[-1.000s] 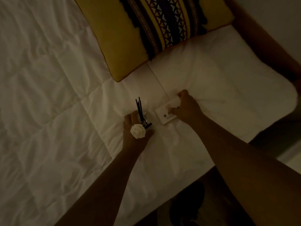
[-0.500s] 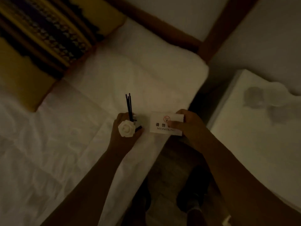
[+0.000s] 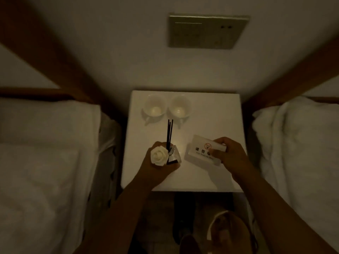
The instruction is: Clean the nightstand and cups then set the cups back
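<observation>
Dim room, both hands full over the nightstand [image 3: 216, 110].
Left hand [image 3: 156, 168] grips a diffuser [image 3: 174, 157], base hidden; right hand [image 3: 229, 154] pinches a sign [image 3: 200, 153]. Two cups [image 3: 167, 108] sit at the back edge.

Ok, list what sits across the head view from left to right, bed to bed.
Left bed → left hand holding the reed diffuser → right hand holding the no-smoking sign → right bed.

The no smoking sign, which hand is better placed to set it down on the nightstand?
Right. The right hand already holds the no smoking sign over bare nightstand; the left hand is occupied gripping the reed diffuser.
</observation>
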The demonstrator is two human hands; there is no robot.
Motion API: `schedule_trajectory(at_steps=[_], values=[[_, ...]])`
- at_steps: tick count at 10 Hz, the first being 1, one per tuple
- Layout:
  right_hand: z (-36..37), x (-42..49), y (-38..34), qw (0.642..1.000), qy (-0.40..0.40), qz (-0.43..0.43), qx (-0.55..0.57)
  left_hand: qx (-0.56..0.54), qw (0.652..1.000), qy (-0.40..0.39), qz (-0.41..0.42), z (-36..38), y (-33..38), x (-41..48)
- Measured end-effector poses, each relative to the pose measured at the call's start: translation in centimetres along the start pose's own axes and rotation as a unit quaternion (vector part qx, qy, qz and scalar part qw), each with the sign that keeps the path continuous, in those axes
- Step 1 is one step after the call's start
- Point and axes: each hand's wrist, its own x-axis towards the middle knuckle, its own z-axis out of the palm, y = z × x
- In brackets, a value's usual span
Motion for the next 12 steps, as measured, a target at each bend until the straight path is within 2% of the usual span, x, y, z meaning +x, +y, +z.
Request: schedule_trajectory(at_steps=[2, 4, 6, 8, 9, 10, 11, 12], values=[[-6.0, 5.6, 2.4, 0.992, 0.125, -0.032, -0.011, 0.025, 0.999, -0.035, 0.01, 9.1, 3.6, 5.9], [-9.2, 11.7, 1.9, 0.982, 0.175, -0.065, -0.022, 0.058, 0.998, 0.016, 0.027, 14.6, 5.5, 12.4], [-9.8, 15.9, 1.7, 0.977, 0.184, -0.1, -0.042, 0.132, 0.983, 0.076, 0.103, 15.4, 5.5, 16.4], [-9.4, 18.2, 3.0, 0.974, 0.182, -0.12, -0.054, 0.141, 0.977, 0.133, 0.086, 15.3, 5.6, 18.3], [-9.0, 18.3, 3.3, 0.975, 0.168, -0.125, -0.067, 0.15, 0.973, 0.133, 0.117, 15.3, 5.3, 18.6], [-8.7, 18.2, 3.3, 0.977, 0.149, -0.13, -0.083, 0.117, 0.983, 0.123, 0.071, 15.3, 4.7, 18.8], [-8.6, 17.8, 3.2, 0.98, 0.151, -0.12, -0.041, 0.103, 0.985, 0.14, 0.025, 15.4, 4.1, 18.3], [-8.3, 16.3, 3.1, 0.982, 0.161, -0.098, -0.016, 0.147, 0.978, 0.146, 0.036, 16.1, 3.8, 16.5]])
